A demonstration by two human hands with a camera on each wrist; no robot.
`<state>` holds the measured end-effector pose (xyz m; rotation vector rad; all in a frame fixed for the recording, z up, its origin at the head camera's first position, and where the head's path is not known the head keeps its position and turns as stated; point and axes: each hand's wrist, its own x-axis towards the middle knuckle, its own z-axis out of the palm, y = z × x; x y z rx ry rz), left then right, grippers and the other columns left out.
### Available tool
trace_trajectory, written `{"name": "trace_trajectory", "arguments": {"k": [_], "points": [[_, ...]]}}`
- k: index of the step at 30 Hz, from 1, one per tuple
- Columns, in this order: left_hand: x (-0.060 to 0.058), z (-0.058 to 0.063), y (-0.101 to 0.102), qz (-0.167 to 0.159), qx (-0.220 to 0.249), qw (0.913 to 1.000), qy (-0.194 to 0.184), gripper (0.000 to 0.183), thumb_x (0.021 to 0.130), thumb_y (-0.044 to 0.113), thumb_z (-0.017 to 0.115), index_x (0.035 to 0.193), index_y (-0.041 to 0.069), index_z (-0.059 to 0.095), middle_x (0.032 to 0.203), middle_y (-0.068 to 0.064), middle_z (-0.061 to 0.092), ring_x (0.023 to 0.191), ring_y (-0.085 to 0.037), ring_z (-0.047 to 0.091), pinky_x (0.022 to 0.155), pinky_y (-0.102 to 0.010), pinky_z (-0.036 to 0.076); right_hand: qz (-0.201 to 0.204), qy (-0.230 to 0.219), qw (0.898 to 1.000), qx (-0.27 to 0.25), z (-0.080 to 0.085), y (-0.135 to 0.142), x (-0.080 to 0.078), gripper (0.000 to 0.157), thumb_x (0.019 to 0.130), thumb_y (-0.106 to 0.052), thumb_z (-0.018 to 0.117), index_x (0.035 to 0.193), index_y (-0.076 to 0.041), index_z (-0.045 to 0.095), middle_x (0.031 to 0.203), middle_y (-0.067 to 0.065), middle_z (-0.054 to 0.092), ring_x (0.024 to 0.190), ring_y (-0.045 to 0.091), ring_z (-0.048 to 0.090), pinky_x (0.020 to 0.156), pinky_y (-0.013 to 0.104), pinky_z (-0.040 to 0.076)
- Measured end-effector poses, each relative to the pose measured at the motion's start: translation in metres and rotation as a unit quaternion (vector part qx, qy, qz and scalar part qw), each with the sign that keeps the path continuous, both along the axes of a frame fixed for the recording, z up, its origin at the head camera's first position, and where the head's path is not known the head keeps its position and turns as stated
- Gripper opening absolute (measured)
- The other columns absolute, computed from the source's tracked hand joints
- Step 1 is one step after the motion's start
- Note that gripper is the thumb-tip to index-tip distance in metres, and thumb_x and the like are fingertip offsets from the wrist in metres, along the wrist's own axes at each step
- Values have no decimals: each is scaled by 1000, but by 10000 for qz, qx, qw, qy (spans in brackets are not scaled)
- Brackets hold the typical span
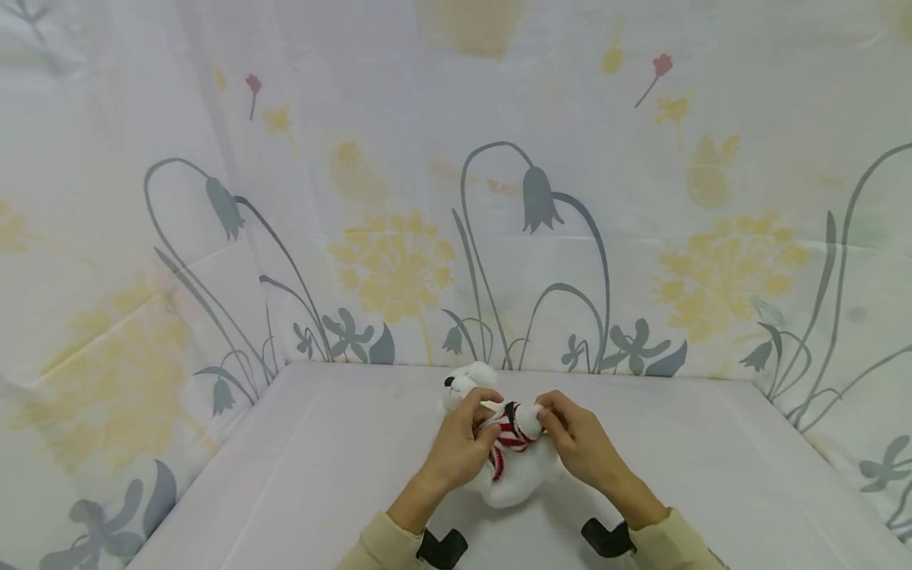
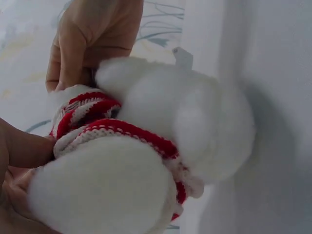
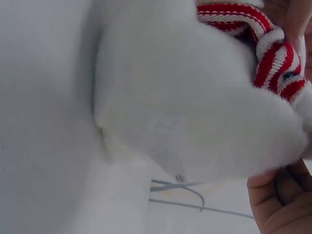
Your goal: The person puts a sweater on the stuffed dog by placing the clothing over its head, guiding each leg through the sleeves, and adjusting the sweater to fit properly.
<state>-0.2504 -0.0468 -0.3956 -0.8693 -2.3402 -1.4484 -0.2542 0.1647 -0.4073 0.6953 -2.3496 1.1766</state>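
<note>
Plush toy (image 1: 523,469) between left hand (image 1: 459,441) (gripping striped sweater (image 1: 514,431)) and right hand (image 1: 587,445), pinching a limb (image 1: 529,419).

I sit or stand at a white table (image 1: 335,451) in what looks like a small screened-off booth. Creased pale sheeting (image 1: 413,103), printed with grey bellflowers (image 1: 539,198) and yellow flower heads (image 1: 395,261), rises beyond the far edge and bends round both far corners along my sides. Home or studio, I cannot tell.
</note>
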Motion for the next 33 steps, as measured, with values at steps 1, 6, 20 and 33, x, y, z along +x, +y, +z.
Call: {"name": "trace_trajectory", "arguments": {"k": [1, 6, 20, 33], "points": [[0, 1, 0, 25, -140, 9999, 69, 37, 87, -3, 58, 121, 10, 52, 64, 4, 55, 53, 0, 39, 51, -17, 34, 45, -122, 9999, -102, 0, 1, -1, 9, 98, -13, 53, 99, -19, 60, 82, -8, 59, 73, 8, 54, 66, 25, 46], [3, 2, -1, 112, -958, 9947, 369, 54, 85, 6, 67, 134, 17, 46, 69, 5, 64, 63, -3, 55, 69, -23, 42, 554, -751, 9937, -620, -3, 6, -5, 12, 100, -7, 47, 102, -9, 58, 90, 2, 61, 78, 17, 59, 70, 30, 50], [3, -15, 7, 1116, -1529, 9753, 1136, 66, 72, 12, 78, 132, 17, 50, 91, -3, 71, 78, -19, 60, 80, -37, 33, 224, -153, 9991, 327, -13, -2, -3, 29, 82, -22, 76, 100, -23, 54, 90, -12, 59, 72, 13, 54, 62, 25, 44], [-6, -15, -1, 1372, -1905, 9626, 1356, 63, 73, 9, 77, 130, 18, 52, 84, -4, 71, 82, -23, 64, 87, -45, 29, 306, -571, 9974, -317, -6, -2, -1, 17, 89, -8, 66, 96, -17, 54, 95, -2, 62, 91, 17, 65, 73, 30, 52]]}}
